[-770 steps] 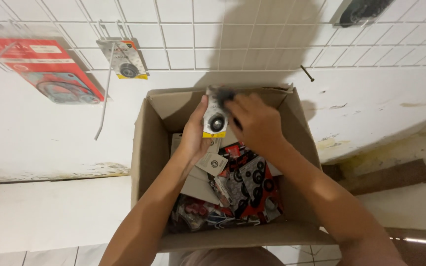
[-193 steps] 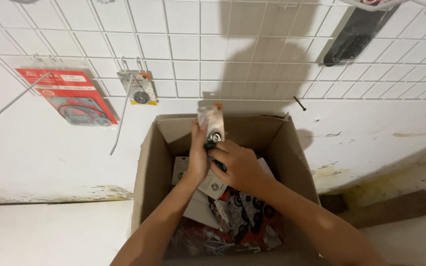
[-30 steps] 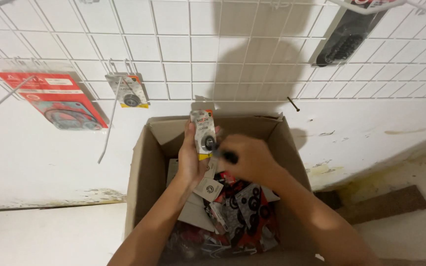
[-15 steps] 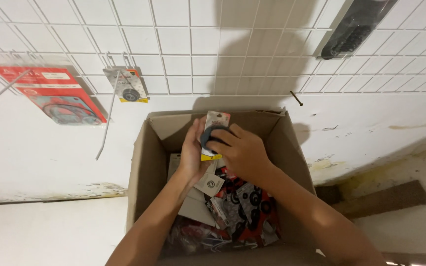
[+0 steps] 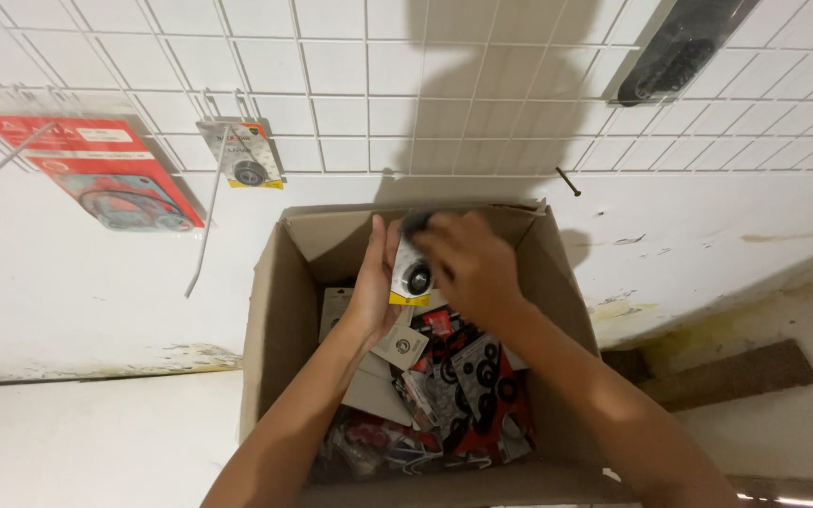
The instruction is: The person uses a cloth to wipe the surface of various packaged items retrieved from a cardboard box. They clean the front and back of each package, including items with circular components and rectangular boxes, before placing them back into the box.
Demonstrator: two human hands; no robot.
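Small carded bearing pack (image 5: 413, 279) upright above cardboard box (image 5: 275, 310) rear wall; L hand (image 5: 375, 282) cups it, R hand (image 5: 468, 263) pinches its top, both closed on it.

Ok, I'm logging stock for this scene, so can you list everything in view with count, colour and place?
cardboard box: one, brown, open, on the floor against the wall.
small carded pack: one, white with a yellow bottom edge and a dark ring part, held over the box.
packs in the box: many, mostly red, black and white, count unclear, piled loose.
wire grid panel: one, white, on the tiled wall.
red pack: one, red, hanging on the grid at left.
hanging small pack: one, white and yellow, on the grid right of the red pack.
dark pack: one, black, hanging upper right.
nail: one, dark, in the wall.
left hand: one, holding the small carded pack.
right hand: one, gripping that pack too.
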